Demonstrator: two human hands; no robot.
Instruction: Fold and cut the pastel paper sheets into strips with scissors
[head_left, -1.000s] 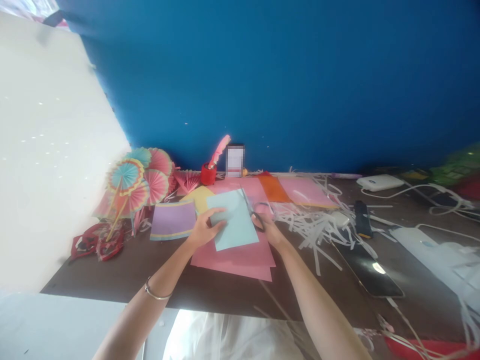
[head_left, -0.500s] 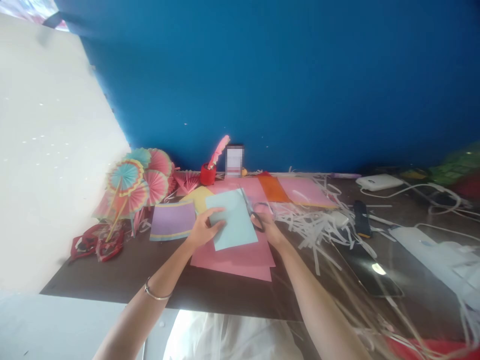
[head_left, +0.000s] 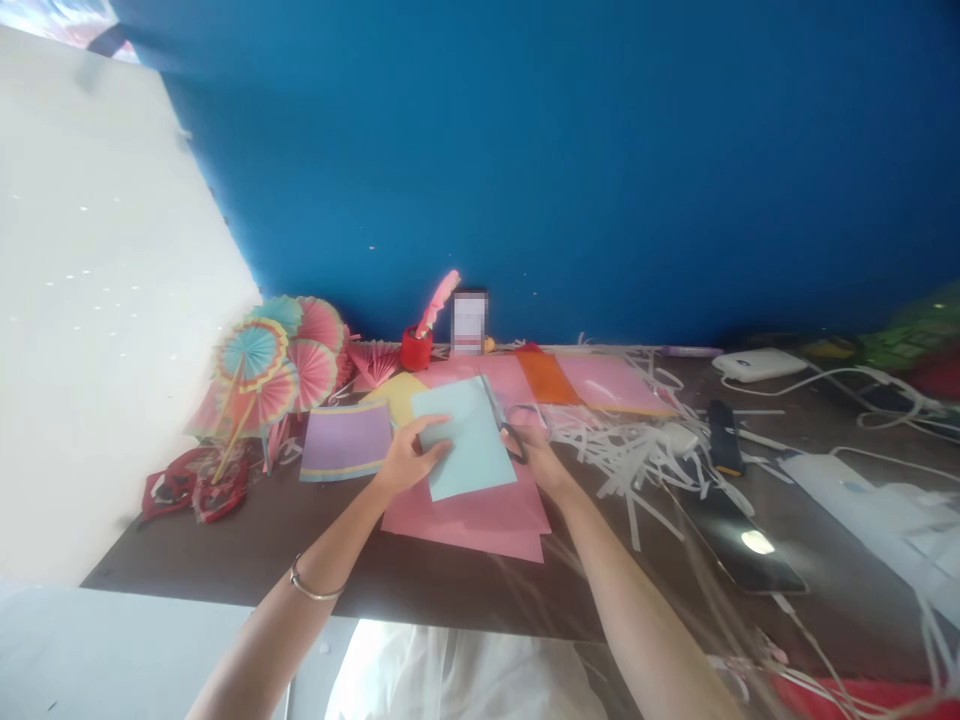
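A light blue sheet of paper [head_left: 472, 450] is pinched at its left edge by my left hand [head_left: 411, 455], the thumb lying on top. My right hand [head_left: 541, 460] grips a pair of scissors [head_left: 516, 442] by its dark handles. The scissor blades lie along the right edge of the blue sheet and point away from me. Beneath the blue sheet lie several pink sheets [head_left: 480, 525]. A purple sheet [head_left: 346, 440] with yellow and blue borders is left of my left hand, and a yellow sheet [head_left: 401, 392] is just behind it.
Folded paper fans [head_left: 251, 350] stand at the left beside a red cup [head_left: 416, 348]. White paper strips [head_left: 634, 440] are heaped right of my right hand. Farther right lie a phone [head_left: 742, 540], a dark slim object [head_left: 724, 438], a white device [head_left: 761, 365] and cables. A blue wall [head_left: 525, 170] borders the back.
Both hands, the blue paper and the scissors stay almost in place.
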